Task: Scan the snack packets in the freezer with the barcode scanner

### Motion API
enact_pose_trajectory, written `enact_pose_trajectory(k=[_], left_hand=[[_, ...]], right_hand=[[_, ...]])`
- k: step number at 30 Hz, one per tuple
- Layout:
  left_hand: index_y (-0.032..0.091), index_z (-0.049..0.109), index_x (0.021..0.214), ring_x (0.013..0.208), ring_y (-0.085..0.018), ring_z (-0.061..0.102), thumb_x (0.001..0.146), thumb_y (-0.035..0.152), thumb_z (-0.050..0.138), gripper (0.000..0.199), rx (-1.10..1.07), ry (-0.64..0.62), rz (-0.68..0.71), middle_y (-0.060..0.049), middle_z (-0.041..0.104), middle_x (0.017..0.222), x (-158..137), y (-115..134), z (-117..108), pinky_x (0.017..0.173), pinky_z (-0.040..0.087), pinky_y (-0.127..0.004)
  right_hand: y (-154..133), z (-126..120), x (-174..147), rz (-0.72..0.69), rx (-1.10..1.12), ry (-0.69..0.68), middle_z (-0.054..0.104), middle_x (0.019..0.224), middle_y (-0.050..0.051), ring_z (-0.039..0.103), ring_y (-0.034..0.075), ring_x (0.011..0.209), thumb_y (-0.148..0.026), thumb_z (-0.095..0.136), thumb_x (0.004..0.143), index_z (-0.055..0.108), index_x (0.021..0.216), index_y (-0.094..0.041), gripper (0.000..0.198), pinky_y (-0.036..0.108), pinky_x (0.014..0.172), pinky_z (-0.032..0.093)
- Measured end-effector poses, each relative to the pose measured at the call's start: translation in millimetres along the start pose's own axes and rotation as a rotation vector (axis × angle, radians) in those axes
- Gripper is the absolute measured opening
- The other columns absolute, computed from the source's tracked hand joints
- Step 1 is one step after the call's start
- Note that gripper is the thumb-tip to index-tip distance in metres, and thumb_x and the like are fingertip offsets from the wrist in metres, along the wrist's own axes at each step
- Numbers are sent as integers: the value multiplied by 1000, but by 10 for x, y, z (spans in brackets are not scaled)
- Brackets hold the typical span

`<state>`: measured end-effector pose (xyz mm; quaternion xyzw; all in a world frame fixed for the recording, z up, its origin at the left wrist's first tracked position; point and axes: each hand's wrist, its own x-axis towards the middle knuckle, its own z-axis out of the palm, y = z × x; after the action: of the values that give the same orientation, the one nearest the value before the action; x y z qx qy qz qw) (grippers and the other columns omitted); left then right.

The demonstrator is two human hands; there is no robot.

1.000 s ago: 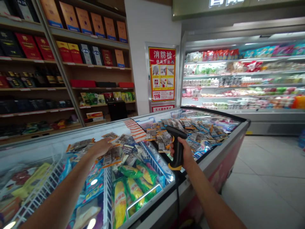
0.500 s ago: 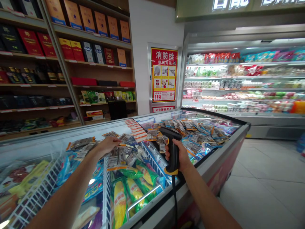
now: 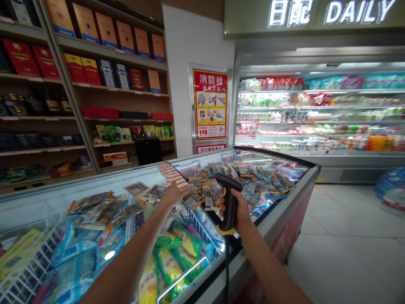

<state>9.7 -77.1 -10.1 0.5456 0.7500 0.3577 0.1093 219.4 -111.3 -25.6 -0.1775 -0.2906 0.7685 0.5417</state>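
Observation:
My right hand is wrapped round the grip of a black and yellow handheld barcode scanner, its head tilted up and its cable hanging down. Over the freezer, my left hand reaches forward with fingers closed at the edge of a small clear packet with orange trim. The fingertips are partly hidden. Beyond the scanner lies a broad heap of similar packets. More packets rest to the left of my left arm. An orange-and-white striped sheet is just behind my left hand.
The chest freezer has white wire baskets holding green and yellow corn bags and blue bags. Shelves of boxes stand behind left. A refrigerated display runs along the back right. Large water bottles stand on the floor.
My left hand has moved right, from the packets above the corn bags to beside the striped sheet, carrying a packet along. My right hand keeps the scanner in nearly the same position. The view has shifted slightly.

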Motion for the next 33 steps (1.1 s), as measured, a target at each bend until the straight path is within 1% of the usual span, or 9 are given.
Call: enact_pose_trajectory(k=[3,5,9,12,15,19,23,29,33], left_hand=[[12,50,101,99,-36,50,47,55,62,70,221,-38,0,-20,57,104,-164,-22,84,73,40,-38],[14,46,105,94,-33,54,48,48,64,69,287,-87,10,-18,59,102,-201,-26,132,69,41,-35],[14,38,114,87,-23,59,61,31,58,59,235,-84,-6,-13,62,98,-126,-19,140,65,41,-25],[10,43,108,95,-27,56,68,38,49,49,234,-21,-62,-19,59,103,-46,-8,99,68,41,-29],[7,48,101,96,-33,54,63,47,52,55,206,13,-107,-25,58,102,27,5,118,68,40,-34],[10,58,84,86,-31,58,49,31,66,41,60,-26,-107,-20,64,88,146,-16,221,63,41,-30],[13,63,69,74,-25,62,49,21,64,21,-156,-53,-72,-10,68,72,223,-84,244,58,41,-26],[15,65,88,72,-18,62,58,24,56,33,-522,7,16,-3,69,77,302,-55,294,62,44,-24],[15,66,88,73,-19,61,55,25,59,35,-637,56,45,-3,69,78,377,43,383,63,44,-25]], right_hand=[[2,11,1,7,-4,-14,51,53,-2,44,8,39,-37,51,67,53,76,-15,24,20,35,37],[4,20,2,6,-6,-26,51,53,-2,44,8,40,-37,52,66,53,77,-15,24,20,35,38],[-2,21,3,21,4,-18,51,53,-2,44,8,39,-38,52,66,53,77,-15,26,19,35,37],[-3,18,9,46,7,-15,51,53,-1,44,8,39,-39,52,66,52,78,-15,27,19,35,37],[4,22,14,54,1,-21,51,53,-1,44,8,39,-39,52,66,52,78,-15,27,20,35,37],[9,24,10,46,6,-33,51,53,-1,44,8,39,-38,51,67,52,78,-14,26,20,35,38],[3,20,10,33,11,-41,51,52,-1,45,9,39,-38,50,68,52,76,-14,26,20,35,38],[7,26,30,59,15,-40,52,53,-1,45,8,38,-39,51,67,52,79,-14,28,20,34,37],[4,23,22,55,21,-22,51,52,-1,44,8,37,-40,50,67,52,79,-14,28,19,33,37]])
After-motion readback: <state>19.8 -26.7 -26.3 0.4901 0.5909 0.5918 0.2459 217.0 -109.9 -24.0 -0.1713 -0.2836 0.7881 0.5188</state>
